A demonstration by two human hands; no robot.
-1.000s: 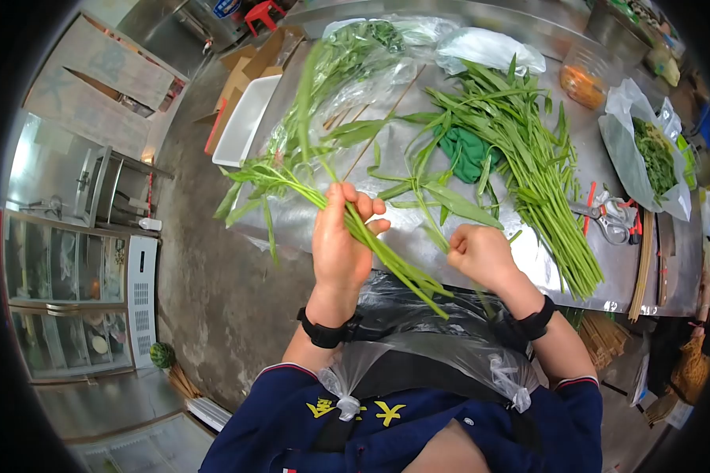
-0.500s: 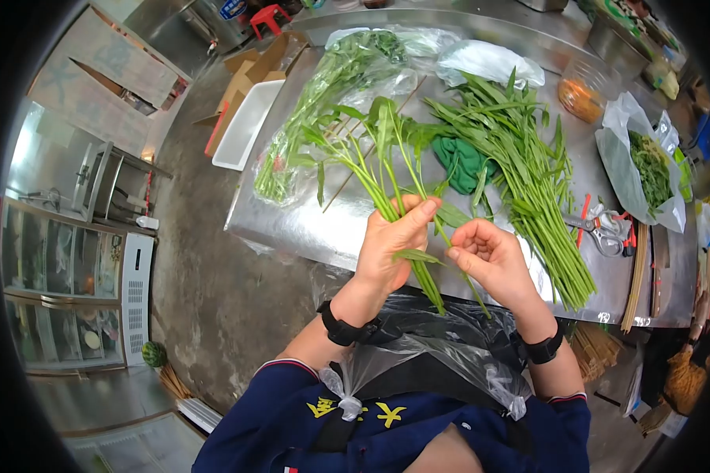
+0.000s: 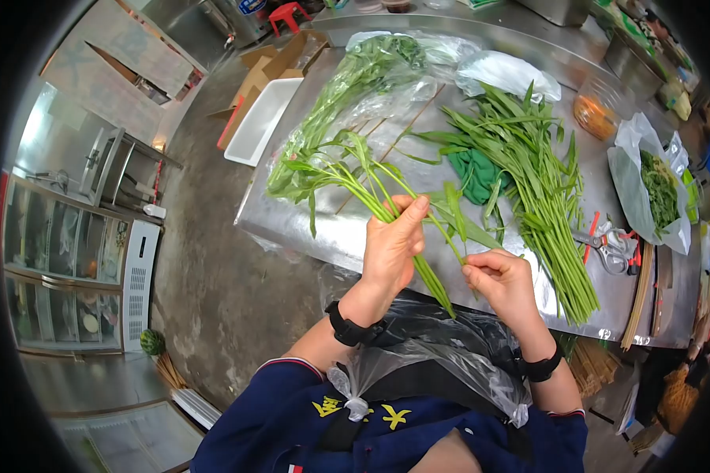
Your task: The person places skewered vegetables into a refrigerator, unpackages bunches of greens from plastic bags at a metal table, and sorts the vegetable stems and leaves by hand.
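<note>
Currently, left hand [image 3: 397, 243]: grip closed around green stems [image 3: 434, 289].
Right hand [image 3: 500, 282]: pinching one stem [image 3: 447, 237].
Leafy pile [image 3: 554, 244]: on desk [image 3: 312, 232], apparently remaining work.

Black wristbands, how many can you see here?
2: one wristband worn just behind the left hand, which grips green stems; another wristband worn behind the right hand. Any others would be hidden.
</note>
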